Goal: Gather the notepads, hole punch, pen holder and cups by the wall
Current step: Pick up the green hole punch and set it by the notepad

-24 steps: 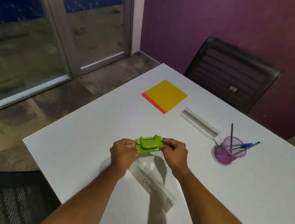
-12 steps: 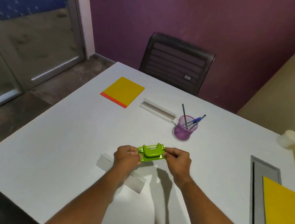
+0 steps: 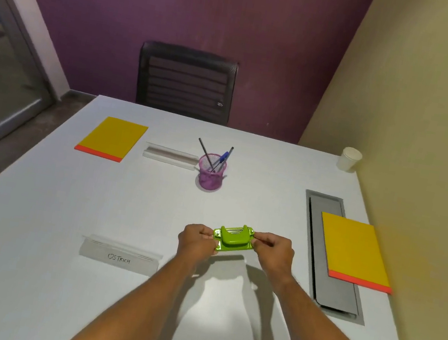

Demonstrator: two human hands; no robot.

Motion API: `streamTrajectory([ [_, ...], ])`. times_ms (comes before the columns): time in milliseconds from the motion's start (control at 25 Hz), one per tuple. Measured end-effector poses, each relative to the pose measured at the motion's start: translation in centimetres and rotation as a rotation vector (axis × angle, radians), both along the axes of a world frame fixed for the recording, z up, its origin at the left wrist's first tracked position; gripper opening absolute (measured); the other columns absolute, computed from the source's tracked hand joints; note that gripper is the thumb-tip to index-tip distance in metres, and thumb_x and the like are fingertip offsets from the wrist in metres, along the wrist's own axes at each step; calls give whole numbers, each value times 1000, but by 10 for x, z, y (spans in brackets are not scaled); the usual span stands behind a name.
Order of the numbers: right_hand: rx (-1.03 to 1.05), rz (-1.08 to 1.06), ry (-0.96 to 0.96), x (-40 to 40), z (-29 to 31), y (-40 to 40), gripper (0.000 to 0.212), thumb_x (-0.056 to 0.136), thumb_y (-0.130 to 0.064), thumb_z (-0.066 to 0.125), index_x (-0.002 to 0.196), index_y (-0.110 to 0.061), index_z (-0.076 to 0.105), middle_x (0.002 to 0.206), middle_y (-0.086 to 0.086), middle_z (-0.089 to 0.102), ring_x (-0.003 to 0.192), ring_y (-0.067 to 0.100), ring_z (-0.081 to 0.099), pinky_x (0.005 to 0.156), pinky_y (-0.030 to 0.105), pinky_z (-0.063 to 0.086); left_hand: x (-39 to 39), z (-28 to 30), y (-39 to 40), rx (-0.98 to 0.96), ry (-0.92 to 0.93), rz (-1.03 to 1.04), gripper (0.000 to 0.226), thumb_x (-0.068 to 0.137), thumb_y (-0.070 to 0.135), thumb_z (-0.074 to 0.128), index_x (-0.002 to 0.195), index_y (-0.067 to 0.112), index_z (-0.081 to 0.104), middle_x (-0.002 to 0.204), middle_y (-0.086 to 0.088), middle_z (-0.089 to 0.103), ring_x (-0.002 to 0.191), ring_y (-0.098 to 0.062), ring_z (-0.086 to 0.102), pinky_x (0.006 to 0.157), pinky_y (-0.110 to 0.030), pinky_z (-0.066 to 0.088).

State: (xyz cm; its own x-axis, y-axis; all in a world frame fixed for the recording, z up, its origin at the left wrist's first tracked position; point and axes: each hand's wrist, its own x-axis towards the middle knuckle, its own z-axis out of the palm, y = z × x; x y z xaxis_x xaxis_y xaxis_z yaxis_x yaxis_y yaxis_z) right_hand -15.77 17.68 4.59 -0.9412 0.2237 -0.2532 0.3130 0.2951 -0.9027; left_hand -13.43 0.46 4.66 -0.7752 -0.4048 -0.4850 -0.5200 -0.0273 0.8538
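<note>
Carried rightward since earlier, the hole punch [image 3: 233,239] is being pinched by left hand [image 3: 196,242] and right hand [image 3: 274,252]; far notepad [image 3: 112,138] and pen holder [image 3: 211,171] are still waiting.

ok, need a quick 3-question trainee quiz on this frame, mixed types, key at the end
1. True or false: the green hole punch lies flat on the table, untouched.
2. Which item already stands closest to the yellow wall? A) pen holder B) paper cup C) name card
3. Fill in: the right-hand notepad lies partly over the grey ____ set into the table.

Key
1. False: the left hand and right hand each pinch one end, holding it up.
2. B
3. cable hatch
</note>
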Motion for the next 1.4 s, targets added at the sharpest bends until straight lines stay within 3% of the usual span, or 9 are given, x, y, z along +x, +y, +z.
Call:
streamTrajectory([
  [160,7,-69,6,13,-4,66,16,79,-1,72,92,-7,79,86,8,76,85,19,69,86,28,54,6,-2,69,-50,-24,-52,23,73,-8,67,71,15,67,88,-12,70,65,-21,69,70,-38,63],
  [280,9,-99,12,21,-9,113,16,79,2,73,93,-3,78,87,12,76,81,19,69,83,28,55,10,-3,118,-78,-29,-115,21,72,-7,66,75,13,68,83,-7,69,75,-26,73,72,-42,63],
  [480,49,-149,-2,27,-14,181,16,81,-4,74,97,-5,78,85,6,74,72,11,64,65,9,47,10,-4,189,-126,-26,-181,20,73,-6,61,79,8,74,87,-11,71,85,-31,72,74,-43,62],
  [640,53,-178,-24,32,-17,225,18,82,-6,72,100,-9,78,98,6,76,89,15,64,83,18,44,7,-5,233,-168,-33,-246,21,74,-5,60,85,6,75,91,-14,71,88,-30,71,76,-41,62],
  [920,52,-316,-48,31,-29,258,19,81,-5,69,95,-14,79,93,2,76,84,14,64,77,17,42,-1,-10,278,-229,-67,-328,17,71,-2,60,81,8,69,88,-13,71,84,-30,70,73,-45,61],
  [1080,89,-390,-84,31,-35,264,10,82,-13,66,80,-21,72,80,-1,70,78,19,64,69,25,46,-8,-16,292,-263,-70,-382,16,72,1,61,84,8,69,90,-11,70,80,-26,67,71,-40,61],
  [1160,-17,-434,-143,30,-39,266,14,84,-13,61,74,-18,70,74,3,68,65,21,60,60,27,49,-13,-18,298,-283,-74,-391,15,73,3,63,86,8,69,90,-10,70,79,-26,65,71,-39,60],
  [1240,-269,-527,-188,30,-40,264,18,85,-7,57,70,-12,66,67,9,64,53,19,56,48,25,46,-16,-22,303,-286,-75,-398,15,74,5,64,88,8,69,90,-9,70,82,-27,66,73,-39,60],
  [1400,-792,-712,-229,33,-39,260,9,91,-3,58,86,1,64,79,18,70,71,26,71,56,29,56,-18,-29,313,-294,-73,-419,15,75,9,67,90,8,69,90,-9,71,85,-25,66,75,-34,57],
])
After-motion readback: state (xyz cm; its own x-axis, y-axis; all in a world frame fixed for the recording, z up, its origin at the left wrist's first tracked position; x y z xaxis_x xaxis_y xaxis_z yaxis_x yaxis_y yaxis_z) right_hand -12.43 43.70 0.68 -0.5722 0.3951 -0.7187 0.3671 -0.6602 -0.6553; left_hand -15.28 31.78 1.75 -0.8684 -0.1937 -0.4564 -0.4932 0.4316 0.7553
